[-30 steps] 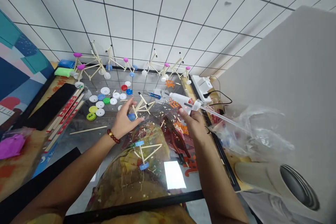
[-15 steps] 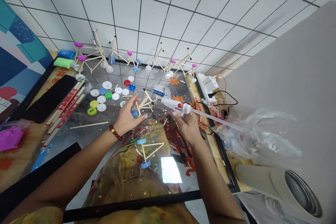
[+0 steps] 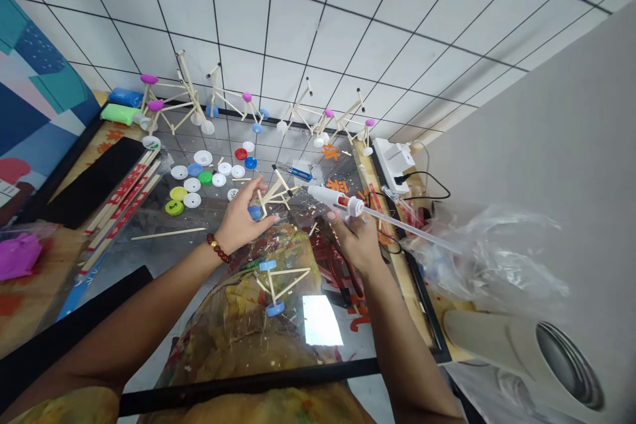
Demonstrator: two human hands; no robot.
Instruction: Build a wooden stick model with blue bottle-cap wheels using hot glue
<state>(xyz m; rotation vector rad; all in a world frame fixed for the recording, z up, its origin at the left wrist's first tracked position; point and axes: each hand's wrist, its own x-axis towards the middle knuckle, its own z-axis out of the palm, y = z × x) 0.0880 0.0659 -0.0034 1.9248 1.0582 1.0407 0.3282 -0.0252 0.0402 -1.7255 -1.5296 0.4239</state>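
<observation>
My right hand (image 3: 358, 238) grips a white hot glue gun (image 3: 328, 197), a long clear glue stick (image 3: 412, 228) jutting from its rear. The gun's nozzle is at the right end of a small wooden stick frame (image 3: 277, 193) with black-tipped sticks. My left hand (image 3: 243, 215) curves around the frame's left side, thumb and fingers apart, steadying it by a blue bottle-cap wheel (image 3: 255, 212). Some of its fingers are hidden. Nearer me lies another stick frame (image 3: 283, 288) with two blue cap wheels.
Finished-looking stick models (image 3: 223, 101) line the back. Loose bottle caps (image 3: 203, 158) lie left of centre, beside bundled sticks (image 3: 119, 202). A blue utility knife (image 3: 299, 173) lies behind the frame. Pliers (image 3: 342, 255) lie under my right hand; a power strip (image 3: 392, 162) and cables sit right.
The view has shifted very slightly. Both hands, the glue gun and the stick frame hold nearly the same positions.
</observation>
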